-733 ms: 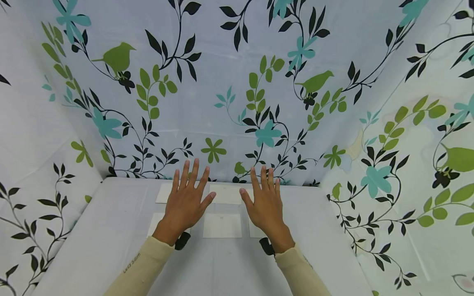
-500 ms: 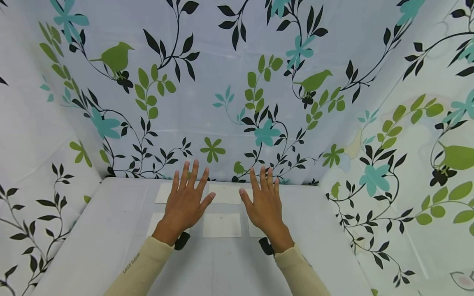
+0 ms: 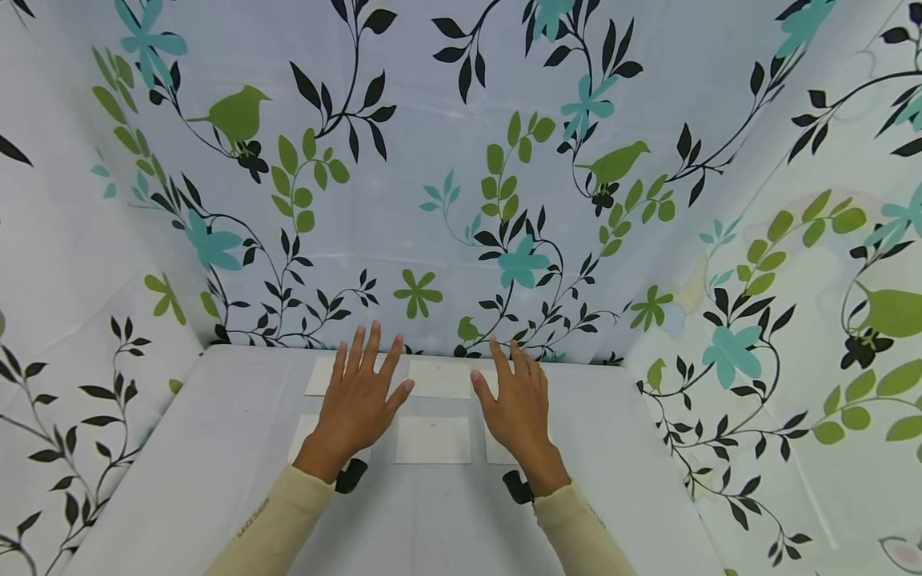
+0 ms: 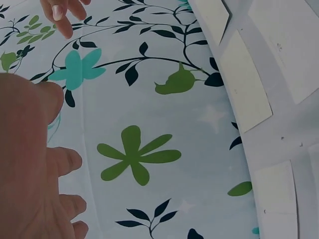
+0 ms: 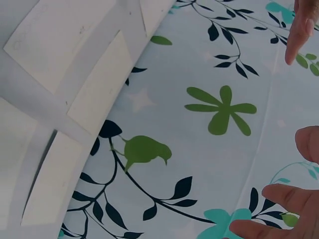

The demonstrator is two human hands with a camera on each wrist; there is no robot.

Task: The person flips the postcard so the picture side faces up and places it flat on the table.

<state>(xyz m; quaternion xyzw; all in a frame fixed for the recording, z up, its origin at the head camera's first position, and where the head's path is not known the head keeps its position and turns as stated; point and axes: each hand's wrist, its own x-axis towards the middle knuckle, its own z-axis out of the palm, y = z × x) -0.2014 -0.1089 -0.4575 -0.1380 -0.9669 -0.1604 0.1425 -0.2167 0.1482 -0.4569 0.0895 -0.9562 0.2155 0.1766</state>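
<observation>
Both hands are held out side by side, backs up, over the far part of a white table (image 3: 238,448). My left hand (image 3: 356,408) has its fingers straight and spread, the thumb pointing inward. My right hand (image 3: 517,404) is likewise extended, its fingers nearer together and its thumb apart. Neither holds anything. Flat off-white cards lie in two rows under and between them: a back middle card (image 3: 439,378), a front middle card (image 3: 433,440), and others partly hidden by the hands. In the left wrist view several cards (image 4: 246,82) show at the right; the right wrist view has cards (image 5: 102,82) at the left.
A hanging cloth (image 3: 403,192) printed with leaves, birds and flowers rises behind the table's far edge. Similar printed cloth (image 3: 778,384) stands at the right and on the left side (image 3: 65,304). A small black device (image 3: 351,476) sits at each wrist, below tan sleeves (image 3: 277,520).
Both hands have sunk slightly, with fingertips lower in the head view. The right hand's fingers have drawn closer together. The cards stay put, and the head view has shifted a little.
</observation>
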